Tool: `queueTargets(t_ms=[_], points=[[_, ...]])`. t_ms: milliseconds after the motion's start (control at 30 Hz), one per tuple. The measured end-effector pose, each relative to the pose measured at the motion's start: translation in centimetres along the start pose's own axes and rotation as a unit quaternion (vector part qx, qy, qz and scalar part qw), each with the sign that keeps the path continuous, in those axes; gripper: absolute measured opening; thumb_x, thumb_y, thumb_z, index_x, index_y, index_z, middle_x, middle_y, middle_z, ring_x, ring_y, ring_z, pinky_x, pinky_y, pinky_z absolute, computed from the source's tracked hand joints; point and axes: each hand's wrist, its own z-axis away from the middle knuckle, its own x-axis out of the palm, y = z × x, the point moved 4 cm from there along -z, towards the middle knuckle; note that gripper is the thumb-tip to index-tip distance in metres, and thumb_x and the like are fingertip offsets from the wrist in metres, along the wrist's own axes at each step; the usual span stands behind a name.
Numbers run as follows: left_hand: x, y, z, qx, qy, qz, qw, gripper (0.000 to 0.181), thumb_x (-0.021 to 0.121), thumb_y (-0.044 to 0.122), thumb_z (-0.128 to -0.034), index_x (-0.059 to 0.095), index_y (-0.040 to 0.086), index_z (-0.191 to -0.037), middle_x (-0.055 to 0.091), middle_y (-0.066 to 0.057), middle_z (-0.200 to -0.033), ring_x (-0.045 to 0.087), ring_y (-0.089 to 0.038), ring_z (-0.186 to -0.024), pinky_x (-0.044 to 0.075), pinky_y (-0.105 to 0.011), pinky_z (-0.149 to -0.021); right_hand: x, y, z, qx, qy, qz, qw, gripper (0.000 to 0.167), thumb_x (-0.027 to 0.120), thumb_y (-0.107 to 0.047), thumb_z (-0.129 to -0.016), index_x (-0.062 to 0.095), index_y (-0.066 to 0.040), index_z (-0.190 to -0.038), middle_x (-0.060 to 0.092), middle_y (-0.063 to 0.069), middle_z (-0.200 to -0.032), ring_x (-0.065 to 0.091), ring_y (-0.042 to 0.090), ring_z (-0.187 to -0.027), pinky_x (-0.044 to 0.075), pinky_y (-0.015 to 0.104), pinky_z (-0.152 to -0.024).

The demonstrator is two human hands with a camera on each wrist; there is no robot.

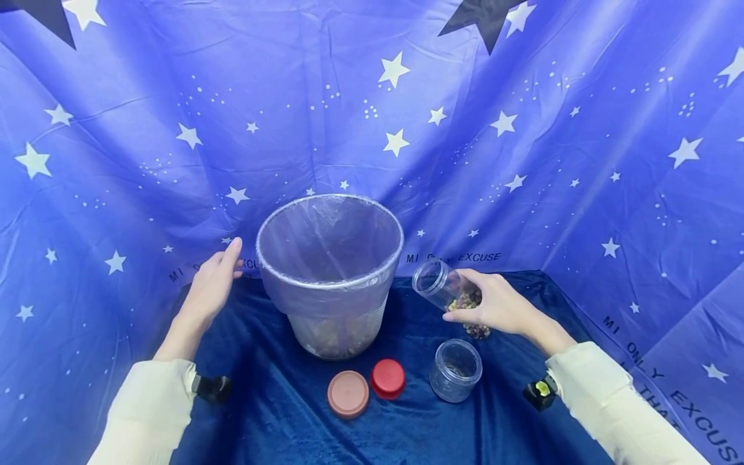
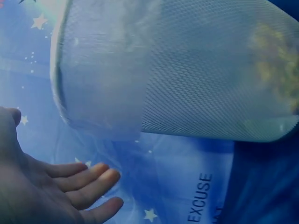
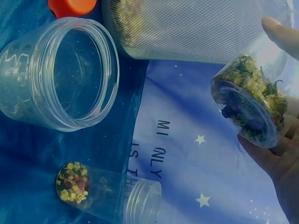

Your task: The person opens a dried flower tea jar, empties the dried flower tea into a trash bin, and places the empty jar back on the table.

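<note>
My right hand (image 1: 500, 305) grips a clear jar (image 1: 431, 279) of dried flowers, tilted with its open mouth towards the bin (image 1: 325, 316) and raised beside its right side. In the right wrist view, dried pieces lie at the bottom of the held jar (image 3: 252, 93), between thumb and fingers of the hand (image 3: 285, 158). My left hand (image 1: 209, 284) is left of the bin, fingers extended, holding nothing; the left wrist view shows the hand (image 2: 42, 186) apart from the mesh wall (image 2: 196, 88). A clear bag lines the bin, with yellowish material at its bottom.
In front of the bin lie a pink lid (image 1: 348, 394) and a red lid (image 1: 387, 378). A short wide open jar (image 1: 456, 381) stands to their right. Another clear jar (image 3: 105, 189), with dried pieces at its bottom, stands near my right hand. Starry cloth hangs behind.
</note>
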Motion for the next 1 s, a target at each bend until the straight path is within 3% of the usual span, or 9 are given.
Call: queueTargets(t_ms=[300,467,667,867,1000], points=[[0.2,2.2,-1.1,-0.015,0.008,-0.026,0.9995,0.094,0.028,0.069,-0.0955,0.021,-0.003,-0.155,0.030,-0.028,-0.157,0.028,-0.045,-0.146,0.025,-0.059,-0.118,-0.1,-0.1,0.1,0.002,0.001,0.000,1.0000,0.079,0.077,-0.059,-0.075,0.054,-0.012,-0.135,0.070,0.001,-0.107,0.064,0.014,-0.093,0.053,0.041,-0.084],[0.9,2.4,-1.5,-0.023,0.011,-0.024,0.9994,0.091,0.033,0.064,-0.0965,0.016,-0.003,-0.155,0.028,-0.028,-0.157,0.028,-0.044,-0.146,0.026,-0.057,-0.118,-0.1,0.0,0.0,0.004,-0.001,-0.003,1.0000,0.080,0.077,-0.058,-0.075,0.053,-0.012,-0.136,0.070,0.004,-0.107,0.064,0.014,-0.093,0.053,0.042,-0.084],[1.7,2.7,-2.2,-0.010,0.002,0.006,0.9999,0.091,0.050,0.055,-0.0952,0.012,-0.002,-0.156,0.035,-0.028,-0.153,0.039,-0.041,-0.140,0.031,-0.053,-0.117,-0.1,0.0,-0.4,-0.002,0.003,-0.008,1.0000,0.074,0.078,-0.057,-0.076,0.056,-0.014,-0.132,0.070,0.001,-0.101,0.063,0.012,-0.088,0.052,0.039,-0.080],[3.0,2.6,-2.7,0.011,-0.012,0.018,0.9997,0.093,0.055,0.048,-0.0941,0.005,0.002,-0.158,0.022,-0.024,-0.161,0.025,-0.039,-0.149,0.023,-0.052,-0.121,-0.3,-0.4,-0.9,-0.002,0.008,-0.008,0.9999,0.072,0.078,-0.057,-0.075,0.057,-0.015,-0.130,0.069,0.000,-0.103,0.064,0.015,-0.093,0.052,0.040,-0.082],[3.7,2.5,-2.8,0.007,-0.020,0.036,0.9991,0.097,0.057,0.048,-0.0930,0.000,0.006,-0.158,0.014,-0.021,-0.164,0.018,-0.038,-0.151,0.020,-0.053,-0.122,-0.6,-0.7,-1.2,0.004,0.009,-0.015,0.9998,0.070,0.079,-0.056,-0.075,0.057,-0.015,-0.129,0.069,0.001,-0.103,0.064,0.016,-0.092,0.052,0.040,-0.082]])
